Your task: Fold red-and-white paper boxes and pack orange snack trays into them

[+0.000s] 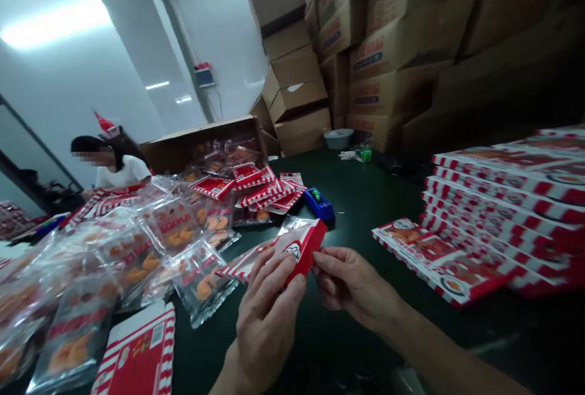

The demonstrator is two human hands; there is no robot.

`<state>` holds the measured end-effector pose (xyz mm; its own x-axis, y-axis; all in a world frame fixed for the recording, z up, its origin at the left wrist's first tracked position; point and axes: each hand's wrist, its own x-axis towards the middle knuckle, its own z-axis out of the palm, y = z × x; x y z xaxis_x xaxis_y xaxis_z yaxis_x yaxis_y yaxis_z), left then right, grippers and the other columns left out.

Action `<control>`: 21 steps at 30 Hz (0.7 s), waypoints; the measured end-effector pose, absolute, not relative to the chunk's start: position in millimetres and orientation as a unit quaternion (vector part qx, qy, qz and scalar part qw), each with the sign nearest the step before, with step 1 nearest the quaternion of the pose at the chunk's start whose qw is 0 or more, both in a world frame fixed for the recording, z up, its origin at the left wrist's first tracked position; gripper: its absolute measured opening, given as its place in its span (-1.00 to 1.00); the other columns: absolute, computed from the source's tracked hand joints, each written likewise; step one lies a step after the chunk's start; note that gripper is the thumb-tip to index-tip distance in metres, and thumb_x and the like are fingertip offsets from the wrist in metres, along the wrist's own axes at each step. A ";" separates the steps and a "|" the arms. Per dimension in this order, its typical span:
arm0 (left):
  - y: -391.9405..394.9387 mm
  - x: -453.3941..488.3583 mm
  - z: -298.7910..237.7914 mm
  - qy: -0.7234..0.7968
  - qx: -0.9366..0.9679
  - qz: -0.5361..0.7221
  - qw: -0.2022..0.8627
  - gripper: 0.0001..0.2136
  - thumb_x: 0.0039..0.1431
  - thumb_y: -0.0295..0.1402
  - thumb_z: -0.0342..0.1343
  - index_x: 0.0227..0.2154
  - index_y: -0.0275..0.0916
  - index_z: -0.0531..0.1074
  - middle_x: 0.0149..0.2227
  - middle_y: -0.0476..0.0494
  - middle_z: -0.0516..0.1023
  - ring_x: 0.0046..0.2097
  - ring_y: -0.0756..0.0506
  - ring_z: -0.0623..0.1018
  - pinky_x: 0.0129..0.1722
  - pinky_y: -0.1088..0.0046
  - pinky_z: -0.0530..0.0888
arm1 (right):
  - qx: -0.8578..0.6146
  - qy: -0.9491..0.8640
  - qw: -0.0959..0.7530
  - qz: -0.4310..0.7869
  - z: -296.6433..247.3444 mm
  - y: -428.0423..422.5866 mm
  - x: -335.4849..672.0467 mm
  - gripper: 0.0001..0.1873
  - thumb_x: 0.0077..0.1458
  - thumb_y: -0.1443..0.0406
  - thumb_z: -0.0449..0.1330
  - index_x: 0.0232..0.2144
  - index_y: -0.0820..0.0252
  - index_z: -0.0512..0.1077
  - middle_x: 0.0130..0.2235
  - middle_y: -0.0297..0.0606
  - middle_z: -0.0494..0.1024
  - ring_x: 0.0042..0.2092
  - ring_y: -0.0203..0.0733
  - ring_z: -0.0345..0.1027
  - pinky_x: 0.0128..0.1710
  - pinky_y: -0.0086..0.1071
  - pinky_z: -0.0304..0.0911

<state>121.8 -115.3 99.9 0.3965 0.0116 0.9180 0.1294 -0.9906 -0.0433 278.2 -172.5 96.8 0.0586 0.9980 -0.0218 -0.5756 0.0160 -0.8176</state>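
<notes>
Both hands on red-and-white carton: left hand grasping, hiding most of it; right hand pinching its end.

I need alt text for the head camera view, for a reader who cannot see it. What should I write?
The left hand and right hand hold a small red-and-white box with a clear bag at its end, over a dark table. Bagged orange snacks lie to the left, stacked flat boxes to the right. A co-worker is beyond them, near piled cartons.

Bare left hand, bare right hand, bare right forearm
</notes>
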 end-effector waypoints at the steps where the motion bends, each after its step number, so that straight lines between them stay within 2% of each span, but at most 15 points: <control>1: -115.6 119.9 99.6 -0.041 -0.838 -0.540 0.060 -0.74 0.09 -0.68 0.11 -0.19 -0.28 0.46 -0.15 -0.22 0.60 0.02 -0.14 0.54 0.10 0.18 0.45 | -0.343 -0.313 0.633 0.620 92.8 -171.9 279.1 -0.68 -0.11 0.05 0.37 -0.59 0.15 0.46 -0.67 -0.36 0.37 -0.67 -0.40 0.20 -0.68 -0.51 0.09; 3: -116.6 115.7 97.7 -0.054 -0.844 -0.530 0.059 -0.74 0.07 -0.68 0.12 -0.20 -0.29 0.47 -0.13 -0.24 0.60 0.03 -0.16 0.54 0.10 0.19 0.45 | -0.346 -0.325 0.617 0.628 86.2 -172.9 278.6 -0.69 -0.09 0.00 0.33 -0.52 0.10 0.49 -0.57 -0.32 0.48 -0.64 -0.36 0.29 -0.66 -0.48 0.17; 6: -121.8 110.5 91.1 -0.083 -0.837 -0.539 0.030 -0.75 0.07 -0.65 0.12 -0.20 -0.27 0.48 -0.12 -0.23 0.60 0.01 -0.16 0.55 0.09 0.22 0.46 | -0.353 -0.340 0.619 0.613 76.9 -175.2 268.9 -0.62 -0.11 -0.10 0.28 -0.46 0.04 0.47 -0.51 -0.33 0.53 -0.62 -0.28 0.36 -0.66 -0.43 0.22; 10: -138.3 105.2 82.2 -0.147 -0.803 -0.569 -0.095 -0.76 0.08 -0.59 0.15 -0.21 -0.18 0.49 -0.13 -0.16 0.61 -0.07 -0.14 0.60 -0.06 0.37 0.56 | -0.403 -0.362 0.650 0.533 54.5 -166.9 255.4 -0.55 -0.20 -0.17 0.28 -0.45 0.00 0.41 -0.51 -0.34 0.52 -0.59 -0.21 0.37 -0.60 -0.34 0.27; 14: -151.2 96.4 84.3 -0.204 -0.730 -0.617 -0.214 -0.82 0.08 -0.50 0.21 -0.26 -0.13 0.50 -0.13 -0.12 0.62 -0.08 -0.15 0.60 -0.12 0.38 0.59 | -0.517 -0.374 0.651 0.410 32.0 -150.5 279.7 -0.57 -0.33 -0.04 0.38 -0.67 0.04 0.28 -0.65 -0.35 0.38 -0.63 -0.18 0.25 -0.63 -0.29 0.22; 16: -149.6 89.8 89.5 -0.206 -0.724 -0.613 -0.240 -0.83 0.07 -0.50 0.22 -0.27 -0.13 0.50 -0.14 -0.10 0.62 -0.10 -0.13 0.61 -0.15 0.40 0.59 | -0.570 -0.363 0.655 0.340 40.1 -148.7 305.2 -0.59 -0.34 0.06 0.40 -0.70 0.05 0.24 -0.65 -0.34 0.36 -0.56 -0.15 0.26 -0.56 -0.27 0.25; 18: -144.6 83.4 96.5 -0.199 -0.736 -0.593 -0.258 -0.81 0.08 -0.53 0.20 -0.25 -0.14 0.50 -0.14 -0.11 0.62 -0.12 -0.12 0.62 -0.19 0.43 0.60 | -0.600 -0.367 0.666 0.248 67.2 -154.0 326.2 -0.70 -0.28 0.10 0.36 -0.62 0.04 0.31 -0.48 -0.27 0.47 -0.36 -0.04 0.36 -0.34 -0.19 0.32; 19: -142.3 81.3 100.5 -0.188 -0.747 -0.580 -0.263 -0.80 0.08 -0.54 0.19 -0.24 -0.14 0.49 -0.14 -0.13 0.62 -0.13 -0.11 0.62 -0.20 0.45 0.60 | -0.601 -0.384 0.670 0.204 85.7 -159.0 331.2 -0.74 -0.25 0.10 0.35 -0.54 0.03 0.37 -0.30 -0.22 0.52 -0.20 0.02 0.37 -0.18 -0.14 0.31; 20: -140.9 80.4 104.8 -0.172 -0.763 -0.564 -0.266 -0.80 0.09 -0.54 0.18 -0.24 -0.15 0.49 -0.15 -0.14 0.62 -0.14 -0.11 0.62 -0.21 0.46 0.60 | -0.595 -0.454 0.648 0.146 105.0 -164.7 331.4 -0.72 -0.20 0.10 0.33 -0.39 0.02 0.45 -0.12 -0.18 0.51 -0.07 0.08 0.35 -0.06 -0.08 0.26; 21: -140.7 81.0 109.3 -0.152 -0.781 -0.542 -0.271 -0.81 0.10 -0.53 0.18 -0.24 -0.17 0.50 -0.16 -0.16 0.62 -0.15 -0.11 0.62 -0.22 0.47 0.59 | -0.572 -0.556 0.584 0.147 123.1 -170.2 327.0 -0.55 -0.26 0.12 0.38 -0.21 -0.01 0.49 0.01 -0.16 0.46 0.05 0.14 0.28 0.04 -0.04 0.20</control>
<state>81.0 -140.7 109.3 0.3665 0.5300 0.7647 -0.0567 -0.8076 0.5870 327.0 -170.2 123.1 0.3382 0.8084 0.4818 0.4650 0.3016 -0.8324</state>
